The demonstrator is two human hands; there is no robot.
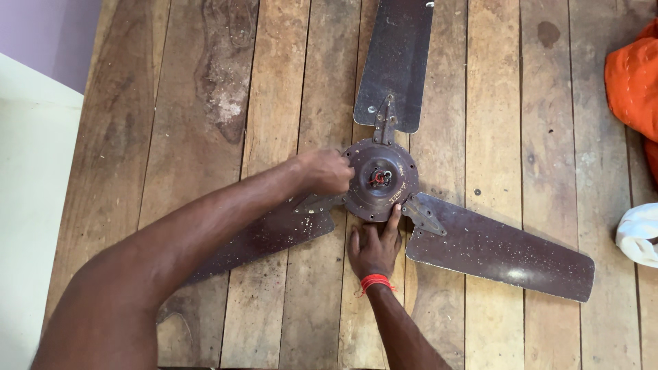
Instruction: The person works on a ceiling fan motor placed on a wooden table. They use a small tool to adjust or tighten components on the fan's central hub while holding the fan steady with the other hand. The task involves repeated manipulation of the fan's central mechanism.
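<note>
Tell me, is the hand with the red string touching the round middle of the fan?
Touching. The head view shows the right hand flat on the table, a fingertip pressed against the fan hub's lower rim.

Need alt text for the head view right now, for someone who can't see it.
Two bare hands work at the round hub of a dark brown three-bladed ceiling fan lying on a wooden plank table. The left hand presses the hub's left edge; the right hand touches its lower rim.

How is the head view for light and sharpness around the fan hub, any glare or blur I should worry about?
Head view: soft, even daylight; the fan hub is sharp, with its centre readable. A small glare spot sits on the lower right blade. The left hand at the hub's rim looks slightly soft; the right hand is crisp. Shadows under both arms are faint.
</note>
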